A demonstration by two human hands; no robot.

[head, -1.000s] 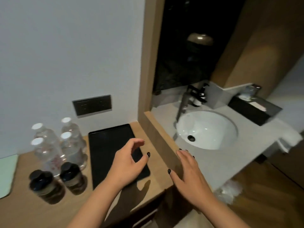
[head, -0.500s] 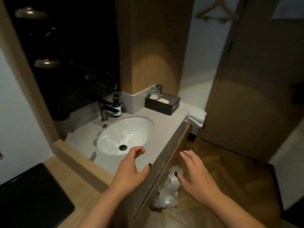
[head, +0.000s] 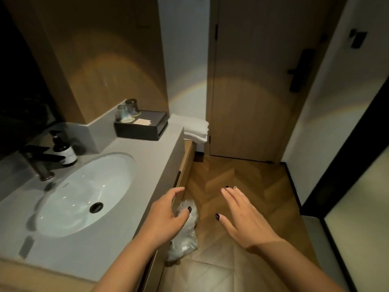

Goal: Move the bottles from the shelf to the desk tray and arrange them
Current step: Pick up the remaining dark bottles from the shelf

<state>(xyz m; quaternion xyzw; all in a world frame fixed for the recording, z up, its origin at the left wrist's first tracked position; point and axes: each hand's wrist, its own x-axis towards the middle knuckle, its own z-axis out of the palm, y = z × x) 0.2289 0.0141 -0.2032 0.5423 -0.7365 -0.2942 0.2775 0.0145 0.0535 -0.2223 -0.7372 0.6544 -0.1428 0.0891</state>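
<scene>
Fingers spread, both hands empty: left hand (head: 163,218) over counter (head: 147,165) edge; right hand (head: 245,218) above floor; crumpled plastic (head: 186,239) between.

White oval sink (head: 84,192) sunk into a grey tabletop (head: 151,161), dark drain (head: 96,207) near its front. Dark faucet (head: 40,163) behind the basin, dark pump bottle (head: 64,151) just beside it. Black box (head: 141,127) at the far end, carrying two upturned glasses (head: 127,110) and a small card (head: 142,122). Folded white towels (head: 195,128) past the box. Crumpled clear plastic bag (head: 185,232) on the herringbone wood floor (head: 242,182). Closed wooden door (head: 259,81) with a black handle (head: 300,70).
</scene>
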